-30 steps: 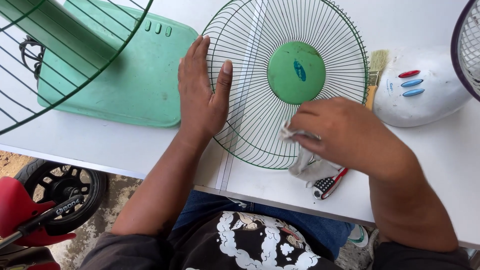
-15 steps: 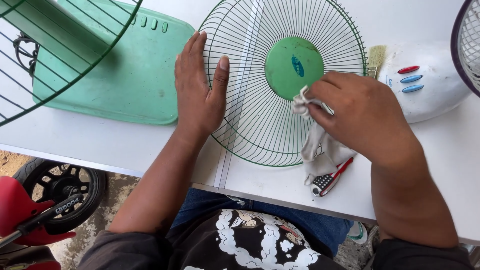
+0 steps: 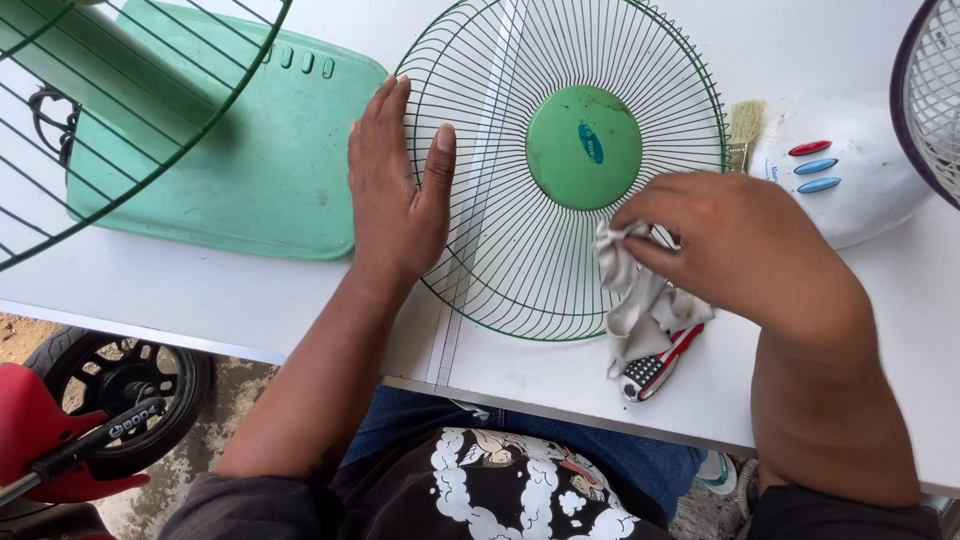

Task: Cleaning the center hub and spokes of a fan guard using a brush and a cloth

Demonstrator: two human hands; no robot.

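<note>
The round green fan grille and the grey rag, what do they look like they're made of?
Round green fan grille: thin painted metal wire by the look, with a matte, probably plastic centre disc. Grey rag: soft woven cloth, crumpled and limp in the right hand.

White worktop (image 3: 250, 290) bearing a green fan base (image 3: 250, 150) left of the fingers, a white fan base (image 3: 850, 185) with coloured buttons and a small brush (image 3: 745, 125) right, screwdriver handle (image 3: 655, 368) below.
</note>
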